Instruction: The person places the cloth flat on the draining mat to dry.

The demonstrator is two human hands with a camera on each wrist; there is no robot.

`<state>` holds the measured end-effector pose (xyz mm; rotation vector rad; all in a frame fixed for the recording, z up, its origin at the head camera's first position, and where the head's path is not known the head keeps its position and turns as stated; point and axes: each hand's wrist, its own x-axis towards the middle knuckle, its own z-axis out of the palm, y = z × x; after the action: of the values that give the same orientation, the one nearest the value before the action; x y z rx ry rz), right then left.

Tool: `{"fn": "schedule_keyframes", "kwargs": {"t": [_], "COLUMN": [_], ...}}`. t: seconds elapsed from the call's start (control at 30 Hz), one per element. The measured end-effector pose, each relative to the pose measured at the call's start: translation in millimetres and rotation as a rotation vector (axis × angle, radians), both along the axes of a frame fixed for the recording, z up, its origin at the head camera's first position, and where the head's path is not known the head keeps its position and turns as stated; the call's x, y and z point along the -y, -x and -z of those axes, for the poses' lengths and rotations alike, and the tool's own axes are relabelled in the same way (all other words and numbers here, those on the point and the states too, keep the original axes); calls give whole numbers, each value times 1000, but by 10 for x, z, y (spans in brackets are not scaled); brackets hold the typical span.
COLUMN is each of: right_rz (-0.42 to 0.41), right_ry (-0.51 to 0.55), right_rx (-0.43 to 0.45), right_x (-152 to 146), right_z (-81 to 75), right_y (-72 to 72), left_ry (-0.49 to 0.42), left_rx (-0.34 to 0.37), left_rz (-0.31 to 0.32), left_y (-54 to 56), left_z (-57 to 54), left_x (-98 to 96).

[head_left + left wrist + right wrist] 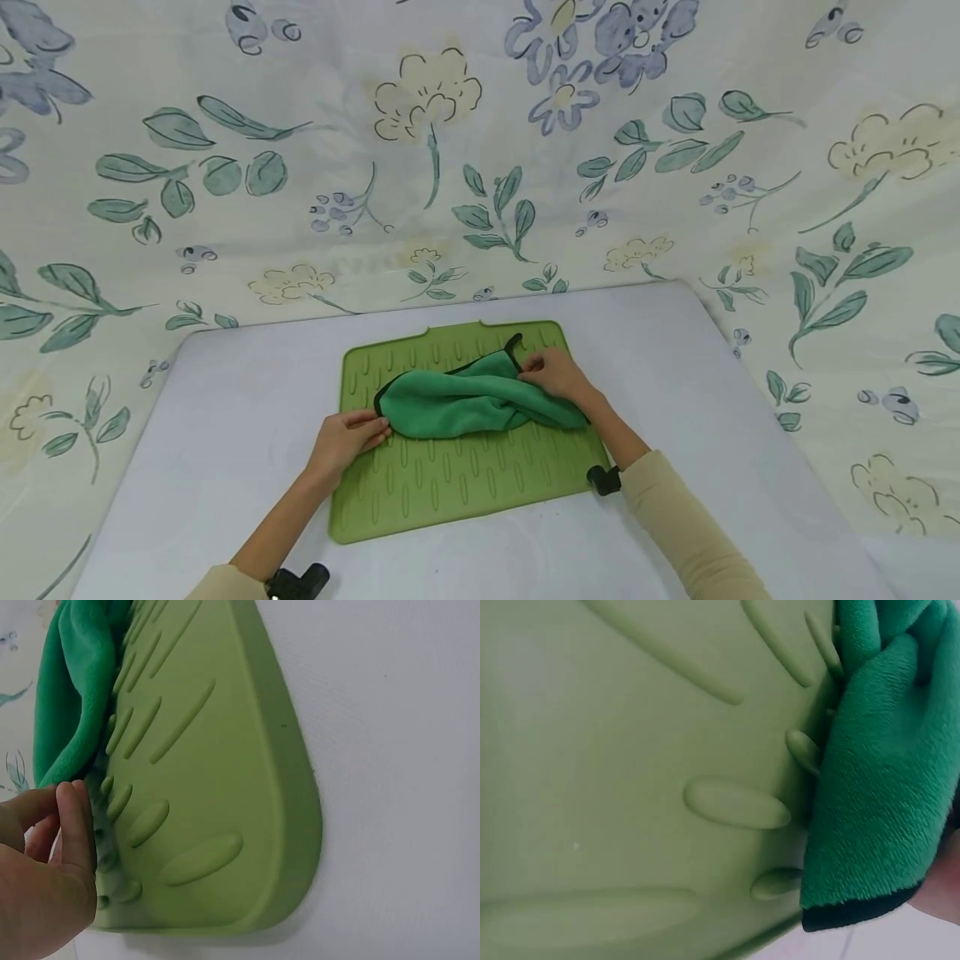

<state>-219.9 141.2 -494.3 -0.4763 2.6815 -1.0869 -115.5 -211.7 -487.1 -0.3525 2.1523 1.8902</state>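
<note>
A green cloth (457, 404) with a dark edging lies bunched and folded across a light green ribbed mat (450, 492). At the cloth's left end, my left hand (343, 442) pinches its edge between thumb and fingers; the left wrist view shows the fingertips meeting at the fold of the cloth (86, 697). My right hand (557, 375) pinches the cloth near its upper right corner, where a strip of dark edging sticks up. In the right wrist view the cloth (885, 772) hides nearly all of that hand.
The mat rests on a white table (225, 417) and has a raised rim and rows of elongated bumps. Behind the table hangs a floral-patterned sheet (337, 167). Small black devices (300, 581) are worn at both wrists.
</note>
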Motion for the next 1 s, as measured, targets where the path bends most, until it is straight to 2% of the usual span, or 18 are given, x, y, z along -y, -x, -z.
{"fn": "schedule_keyframes", "kwargs": {"t": [0.1, 0.23, 0.4, 0.63, 0.87, 1.0], "right_rz": [26, 64, 133, 203, 233, 229], "right_ry": [9, 89, 226, 409, 427, 476], "right_rx": [3, 29, 109, 240, 243, 257], "right_x": [-39, -117, -203, -301, -395, -449], "right_z": [-4, 18, 25, -28, -105, -167], "right_y": [-6, -9, -31, -81, -116, -141], "left_ry": [2, -19, -60, -54, -52, -43], "left_rx": [-1, -8, -51, -68, -81, -102], "left_rz": [-2, 4, 3, -16, -43, -60], "left_y": [9, 32, 72, 112, 178, 220], "left_z": [-8, -6, -20, -95, -185, -263], "left_x": [5, 41, 86, 93, 116, 167]}}
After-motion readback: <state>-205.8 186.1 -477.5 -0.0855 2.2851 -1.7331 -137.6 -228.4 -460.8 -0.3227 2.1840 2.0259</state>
